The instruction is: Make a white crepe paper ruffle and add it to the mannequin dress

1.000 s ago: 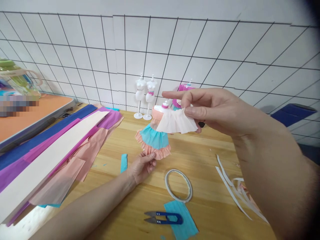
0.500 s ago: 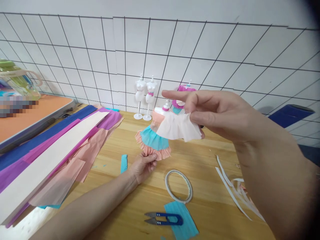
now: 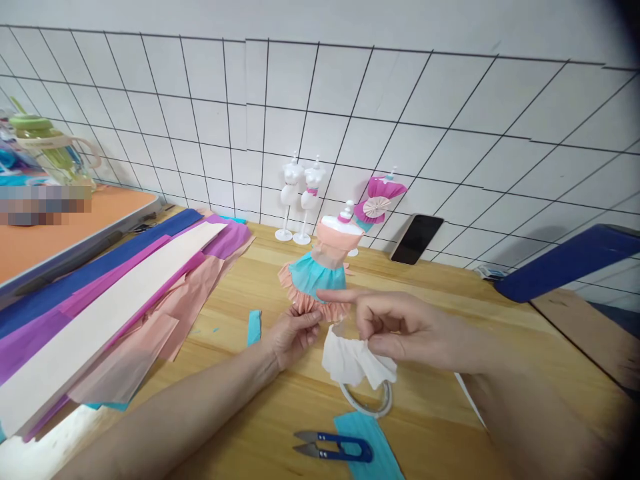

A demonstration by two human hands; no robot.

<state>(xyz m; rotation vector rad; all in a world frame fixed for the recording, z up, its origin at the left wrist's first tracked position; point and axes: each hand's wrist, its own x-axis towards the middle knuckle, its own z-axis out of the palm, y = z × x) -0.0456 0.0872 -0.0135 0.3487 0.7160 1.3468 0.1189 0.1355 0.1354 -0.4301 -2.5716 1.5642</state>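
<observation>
My left hand (image 3: pixel 296 337) is closed under a small white mannequin (image 3: pixel 336 223), its fingers by the ruffled hem; its stand is hidden. The mannequin wears a dress (image 3: pixel 317 272) with a peach top, a turquoise skirt and a peach ruffle. In front of the skirt, my right hand (image 3: pixel 413 327) pinches a gathered piece of white crepe paper (image 3: pixel 350 357) between thumb and fingers, index finger stretched out to the left. The white piece hangs below that hand and partly covers a roll of tape (image 3: pixel 365 405) on the table.
Blue-handled thread snips (image 3: pixel 335 447) lie on a turquoise strip (image 3: pixel 375 443). Crepe paper sheets (image 3: pixel 125 313) spread at left. Behind stand two white mannequins (image 3: pixel 293 193) and one in magenta (image 3: pixel 380 197). A phone (image 3: pixel 417 238) leans on the wall; a dark blue object (image 3: pixel 570 260) is at right.
My right hand has lowered with the white crepe paper, from beside the dress top to below the skirt's hem. The dress front and the phone now show. My left hand keeps its hold.
</observation>
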